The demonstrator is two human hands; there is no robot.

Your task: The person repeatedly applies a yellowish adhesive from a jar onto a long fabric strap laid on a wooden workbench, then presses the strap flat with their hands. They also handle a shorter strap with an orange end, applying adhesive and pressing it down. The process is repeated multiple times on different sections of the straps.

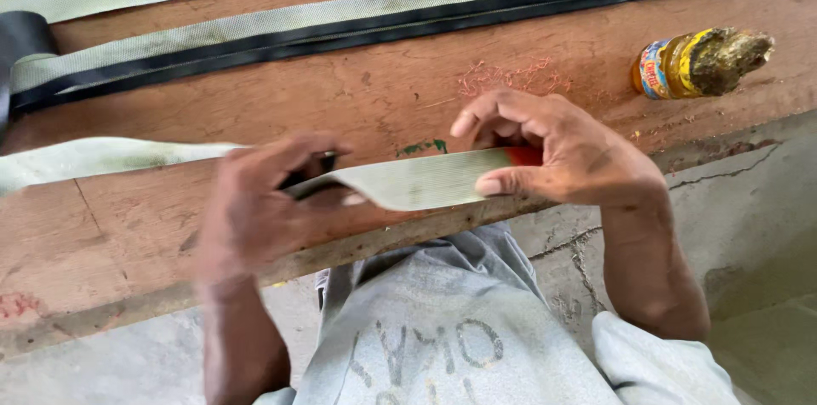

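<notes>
Both hands on one piece of webbing. Left hand (259, 205) grips the pale grey-green strap (417, 179) from above, fingers curled over it, something dark under the fingertips that is too blurred to make out. Right hand (553, 154) pinches the strap's free end between thumb and fingers; a red patch shows at that end, under the palm. Between the two hands the strap is held off the bench (170, 218), flat face up, near its front edge.

Left of the left hand the same strap trails away flat over the wood. Judgement: light, limp woven stuff, bends freely along its length, keeps its width; surface looks dull rather than slick, so a pinch across the flat face should hold. Best taken close to the end, as the right hand does.

Further back lie more strips of webbing (340, 22), one edged in black. An amber bottle (681, 65) with a grimy cap lies on its side at the far right. Reddish thread scraps (511, 77) sit behind the right hand.
</notes>
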